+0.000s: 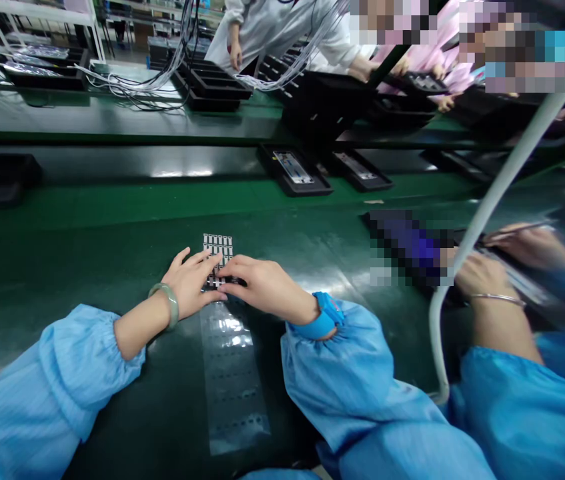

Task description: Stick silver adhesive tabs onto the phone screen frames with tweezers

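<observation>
My left hand (189, 283) and my right hand (267, 288) meet over a small sheet of silvery metal parts (218, 250), set in rows on the green bench top (112, 240). Fingers of both hands lie on its lower part and hide it. Whether either hand grips the sheet, I cannot tell. Just below my hands, a clear plastic strip with small dark marks (232, 377) lies flat. A pale green bangle (166, 305) circles my left wrist, and a blue strap (319, 321) circles my right.
Black trays holding flat devices (293, 170) stand beyond my hands. To the right, a co-worker's hands (492, 267) work over a black tray beside a white hose (482, 220). Bundled wires (152, 73) and people in white coats (272, 33) occupy the far bench.
</observation>
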The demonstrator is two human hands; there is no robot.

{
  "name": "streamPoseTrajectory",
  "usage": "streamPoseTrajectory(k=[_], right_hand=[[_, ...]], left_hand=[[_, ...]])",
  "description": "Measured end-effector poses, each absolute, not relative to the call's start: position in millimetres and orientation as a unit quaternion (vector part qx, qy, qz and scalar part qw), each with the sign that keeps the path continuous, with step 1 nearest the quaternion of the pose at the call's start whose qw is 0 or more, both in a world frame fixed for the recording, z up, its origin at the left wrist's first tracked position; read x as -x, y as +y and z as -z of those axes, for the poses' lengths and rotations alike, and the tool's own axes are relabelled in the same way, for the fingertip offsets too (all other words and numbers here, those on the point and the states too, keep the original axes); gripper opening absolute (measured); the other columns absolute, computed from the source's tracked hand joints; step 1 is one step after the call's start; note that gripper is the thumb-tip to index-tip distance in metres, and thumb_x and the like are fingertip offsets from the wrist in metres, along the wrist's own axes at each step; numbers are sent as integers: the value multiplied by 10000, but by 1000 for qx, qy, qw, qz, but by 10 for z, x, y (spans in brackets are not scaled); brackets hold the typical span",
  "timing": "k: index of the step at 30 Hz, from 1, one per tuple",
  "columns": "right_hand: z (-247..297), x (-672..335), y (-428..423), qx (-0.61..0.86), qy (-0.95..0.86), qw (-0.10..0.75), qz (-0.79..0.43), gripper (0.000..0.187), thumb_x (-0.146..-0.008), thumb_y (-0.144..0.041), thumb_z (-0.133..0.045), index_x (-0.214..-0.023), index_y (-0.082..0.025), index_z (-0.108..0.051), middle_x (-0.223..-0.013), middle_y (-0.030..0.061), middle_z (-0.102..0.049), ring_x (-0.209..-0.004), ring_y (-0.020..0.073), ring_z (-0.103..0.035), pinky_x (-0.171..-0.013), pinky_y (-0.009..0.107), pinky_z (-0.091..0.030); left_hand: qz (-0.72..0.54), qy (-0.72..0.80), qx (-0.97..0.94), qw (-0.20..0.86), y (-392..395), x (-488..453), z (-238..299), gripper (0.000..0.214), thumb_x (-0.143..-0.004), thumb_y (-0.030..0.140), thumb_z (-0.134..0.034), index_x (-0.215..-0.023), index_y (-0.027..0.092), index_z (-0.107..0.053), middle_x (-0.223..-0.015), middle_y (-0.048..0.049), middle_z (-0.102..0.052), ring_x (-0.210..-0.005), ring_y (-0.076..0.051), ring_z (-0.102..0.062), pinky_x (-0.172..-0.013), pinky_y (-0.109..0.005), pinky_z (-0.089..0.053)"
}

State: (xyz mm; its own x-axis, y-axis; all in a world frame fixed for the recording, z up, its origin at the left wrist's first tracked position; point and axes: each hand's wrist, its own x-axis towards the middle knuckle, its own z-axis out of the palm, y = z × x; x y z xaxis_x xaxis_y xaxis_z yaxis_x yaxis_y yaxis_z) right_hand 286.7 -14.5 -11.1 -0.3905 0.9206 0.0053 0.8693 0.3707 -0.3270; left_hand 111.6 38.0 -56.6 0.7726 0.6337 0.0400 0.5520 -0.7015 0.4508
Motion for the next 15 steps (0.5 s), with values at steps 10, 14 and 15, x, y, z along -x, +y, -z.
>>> streamPoseTrajectory(k=[10,14,15], right_hand=[[127,-2896,-136,526,-837,73,-130,224,-872,-277,-541,-1077,-221,-613,-1103,34,-616,-961,181,-604,-779,289,-478],[128,-2888,-135,518,-845,65,-117,224,-868,-283,-545,-1069,-211,-615,-1066,42,-627,-926,182,-611,-742,284,-478],[130,-2883,-137,516,-847,64,-113,218,-865,-273,-547,-1060,-207,-619,-1053,43,-631,-915,181,-612,-726,279,-476]], left_hand=[[-65,316,-930,176,375,-1123,556,554,-860,483,-478,-1321,191,-384,-1358,-76,-453,-1309,-235,-313,-1089,-501,-139],[-60,312,-933,167,375,-1125,567,499,-870,476,-459,-1293,212,-431,-1378,-66,-428,-1310,-241,-312,-1090,-502,-139],[-59,312,-934,166,377,-1125,568,492,-871,472,-460,-1287,212,-439,-1377,-68,-428,-1308,-242,-316,-1090,-502,-139]])
